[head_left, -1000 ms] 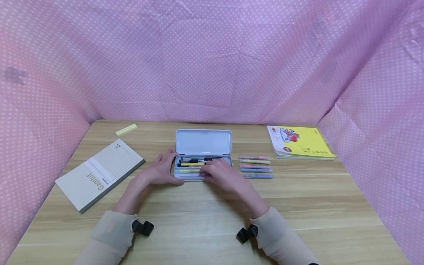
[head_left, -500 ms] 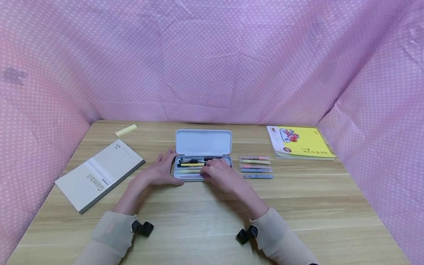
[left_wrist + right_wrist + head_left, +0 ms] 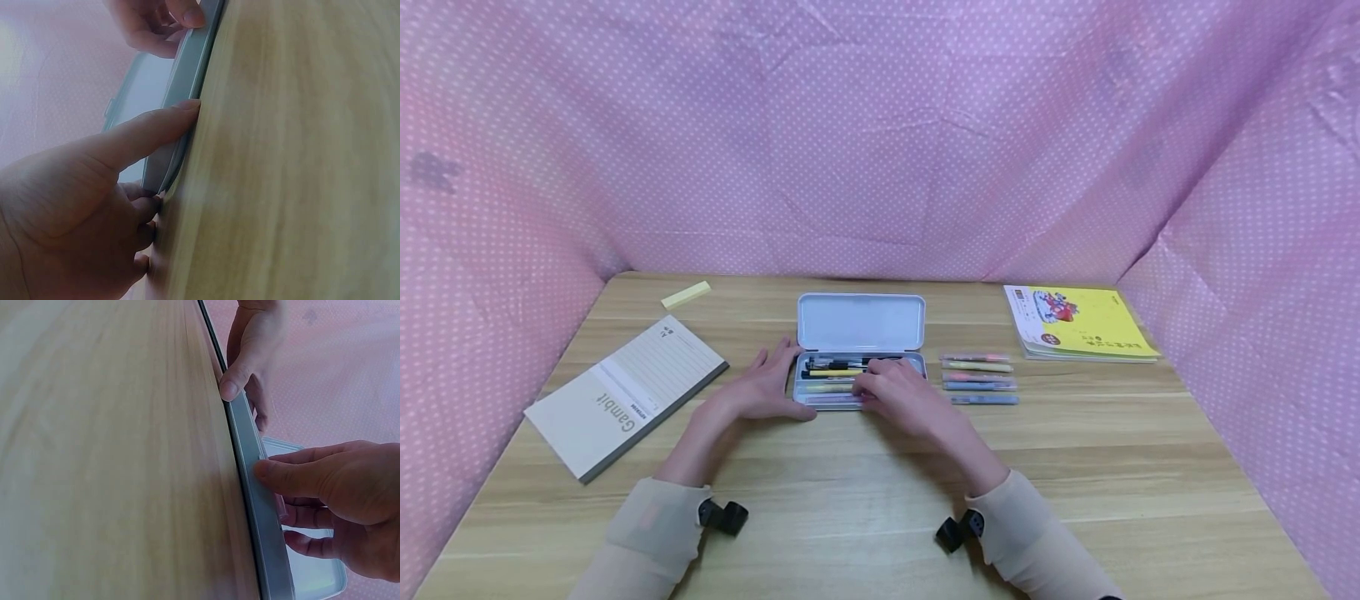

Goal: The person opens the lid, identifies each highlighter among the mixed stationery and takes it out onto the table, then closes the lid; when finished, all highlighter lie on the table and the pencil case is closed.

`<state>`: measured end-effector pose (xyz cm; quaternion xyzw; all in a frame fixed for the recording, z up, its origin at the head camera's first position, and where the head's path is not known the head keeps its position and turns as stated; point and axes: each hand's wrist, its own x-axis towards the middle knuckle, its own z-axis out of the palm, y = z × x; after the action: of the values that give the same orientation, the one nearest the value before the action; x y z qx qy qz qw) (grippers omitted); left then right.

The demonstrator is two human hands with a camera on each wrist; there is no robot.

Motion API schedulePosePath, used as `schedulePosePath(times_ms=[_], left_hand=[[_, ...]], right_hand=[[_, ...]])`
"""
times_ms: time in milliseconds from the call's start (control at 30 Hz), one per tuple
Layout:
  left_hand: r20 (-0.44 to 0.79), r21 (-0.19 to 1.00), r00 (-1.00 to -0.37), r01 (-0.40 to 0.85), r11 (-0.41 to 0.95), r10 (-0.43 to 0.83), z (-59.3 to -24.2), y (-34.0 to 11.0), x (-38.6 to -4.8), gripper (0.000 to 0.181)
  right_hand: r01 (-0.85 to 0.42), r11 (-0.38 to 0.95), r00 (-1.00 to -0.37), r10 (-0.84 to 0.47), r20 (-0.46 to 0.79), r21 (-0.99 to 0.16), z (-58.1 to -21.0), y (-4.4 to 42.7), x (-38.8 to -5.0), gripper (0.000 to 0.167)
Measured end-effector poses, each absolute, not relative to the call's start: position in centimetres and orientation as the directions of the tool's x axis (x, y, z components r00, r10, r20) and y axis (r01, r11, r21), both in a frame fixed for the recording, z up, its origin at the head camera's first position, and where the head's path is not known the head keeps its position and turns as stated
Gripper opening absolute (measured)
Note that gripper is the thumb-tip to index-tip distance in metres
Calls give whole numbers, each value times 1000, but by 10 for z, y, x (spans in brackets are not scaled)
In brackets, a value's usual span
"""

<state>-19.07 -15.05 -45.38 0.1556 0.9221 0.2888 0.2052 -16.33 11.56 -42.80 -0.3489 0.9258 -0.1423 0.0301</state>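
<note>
A pale blue tin pencil case (image 3: 861,322) lies open on the table, its lid tipped back. Black pens (image 3: 842,364), a yellow-and-black pen (image 3: 835,373) and pale translucent pens (image 3: 829,387) lie in its tray. My left hand (image 3: 763,390) holds the left end of the case, thumb along the front wall and fingers at the end, as the left wrist view (image 3: 94,194) shows. My right hand (image 3: 902,396) reaches into the front right of the tray, thumb at the front wall. It pinches a pinkish pen (image 3: 281,507), mostly hidden by the fingers.
Several pastel pens (image 3: 979,385) lie in a row right of the case. A yellow-covered booklet (image 3: 1093,325) sits at the back right. On the left are a Gambit notebook (image 3: 625,396) and a pale yellow strip (image 3: 686,294). Pink dotted cloth (image 3: 880,167) surrounds the table.
Both hands stay almost in place at the case. Only the right hand's fingers shift very slightly inside the tray; the other things stay put.
</note>
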Motion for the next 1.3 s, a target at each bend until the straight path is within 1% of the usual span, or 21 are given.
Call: schedulePosePath(times_ms=[233, 500, 733, 833, 967, 1033, 1300], left_hand=[[-291, 590, -863, 179, 787, 414, -449, -150, -190, 108], [-283, 598, -870, 169, 783, 404, -453, -151, -189, 109], [-295, 595, -865, 165, 787, 405, -448, -149, -188, 109], [-297, 594, -862, 171, 786, 411, -448, -148, -188, 109], [-291, 596, -863, 174, 784, 413, -450, -147, -189, 108], [-289, 596, -863, 178, 783, 415, -450, -147, -189, 108], [-275, 607, -862, 187, 772, 426, -449, -150, -188, 108]], right_hand=[[-641, 704, -750, -659, 54, -307, -429, 117, -164, 16], [-658, 692, -739, -670, 76, -295, -428, 118, -164, 15], [-641, 698, -751, -656, 73, -319, -426, 120, -165, 16], [-641, 705, -756, -648, 94, -303, -425, 125, -165, 15], [-630, 713, -769, -628, 119, -307, -422, 137, -167, 14], [-619, 712, -776, -620, 117, -332, -420, 146, -166, 15], [-615, 689, -780, -602, 170, -384, -416, 197, -164, 16]])
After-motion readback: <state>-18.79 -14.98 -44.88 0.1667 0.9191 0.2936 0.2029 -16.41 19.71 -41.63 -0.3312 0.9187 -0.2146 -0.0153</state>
